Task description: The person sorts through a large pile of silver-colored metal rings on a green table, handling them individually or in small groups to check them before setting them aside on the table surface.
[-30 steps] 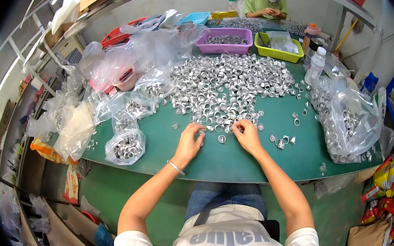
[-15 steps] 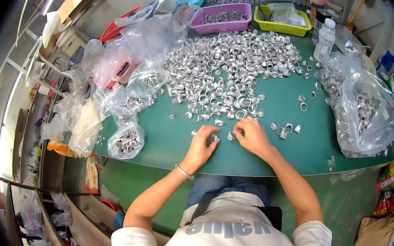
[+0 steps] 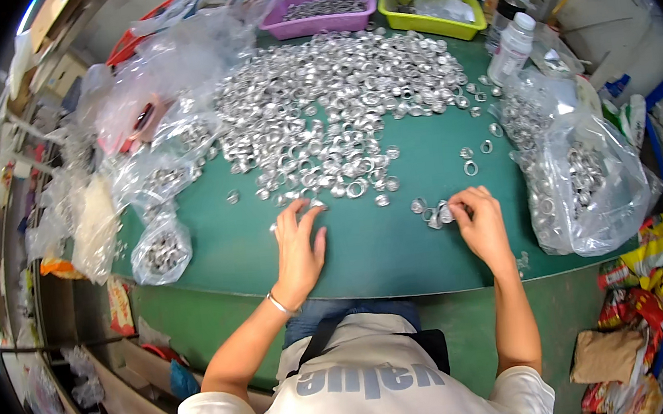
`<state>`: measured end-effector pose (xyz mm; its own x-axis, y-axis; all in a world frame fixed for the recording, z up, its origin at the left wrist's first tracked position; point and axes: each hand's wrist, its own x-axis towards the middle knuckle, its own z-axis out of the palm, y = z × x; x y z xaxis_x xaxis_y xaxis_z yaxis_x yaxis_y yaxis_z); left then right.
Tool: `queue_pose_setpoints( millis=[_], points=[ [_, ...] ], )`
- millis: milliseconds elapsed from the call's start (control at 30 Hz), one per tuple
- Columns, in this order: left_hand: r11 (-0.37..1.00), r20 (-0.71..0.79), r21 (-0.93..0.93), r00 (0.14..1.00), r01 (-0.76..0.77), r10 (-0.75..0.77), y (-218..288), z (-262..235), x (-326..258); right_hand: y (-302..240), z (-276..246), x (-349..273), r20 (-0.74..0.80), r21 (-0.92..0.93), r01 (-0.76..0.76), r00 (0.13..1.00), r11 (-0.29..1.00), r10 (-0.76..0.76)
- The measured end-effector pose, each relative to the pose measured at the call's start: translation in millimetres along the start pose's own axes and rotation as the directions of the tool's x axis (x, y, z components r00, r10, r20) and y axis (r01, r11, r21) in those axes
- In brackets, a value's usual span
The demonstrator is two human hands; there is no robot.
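Head view: silver ring pile [image 3: 343, 84] on green table [image 3: 377, 259]. Left hand [image 3: 298, 249], pile's seven o'clock, released, fingers spread. Right hand [image 3: 482, 227], between four and five, fingertips at small ring cluster [image 3: 433, 216]; cannot tell if grasping.

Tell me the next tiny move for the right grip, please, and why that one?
Maybe the right grip should ease open and leave the ring nearest it, because that ring is beside the small group, apart from the big pile.

Silvery rings [image 3: 350, 76] loose on green tabletop [image 3: 385, 258]
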<state>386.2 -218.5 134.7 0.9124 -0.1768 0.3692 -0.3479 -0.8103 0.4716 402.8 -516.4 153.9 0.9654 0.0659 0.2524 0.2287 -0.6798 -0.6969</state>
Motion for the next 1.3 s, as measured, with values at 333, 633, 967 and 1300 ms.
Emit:
queue_pose_setpoints(
  millis=[333,633,967,1300],
  points=[
    [0.926,0.353,-0.372,0.912,-0.068,0.209,79.4,81.9,43.2,37.8,-24.9,-10.0,-0.084,-0.301,-0.214,0.977,0.929,0.197],
    [0.855,0.277,-0.515,0.932,-0.062,0.234,85.2,67.5,39.6,22.2,-19.1,-23.0,0.058,0.484,-0.449,0.873,0.751,0.485],
    [0.71,0.355,-0.664,0.935,0.235,0.023,45.5,10.3,-6.6,-42.4,40.5,-35.1,0.403,0.448,-0.509,0.849,0.735,0.343],
    [0.958,-0.096,-0.002,0.953,0.288,-0.287,-113.4,-72.3,5.0,-103.2,102.8,23.2,0.415,0.233,-0.042,0.908,0.972,-0.06]
  ],
)
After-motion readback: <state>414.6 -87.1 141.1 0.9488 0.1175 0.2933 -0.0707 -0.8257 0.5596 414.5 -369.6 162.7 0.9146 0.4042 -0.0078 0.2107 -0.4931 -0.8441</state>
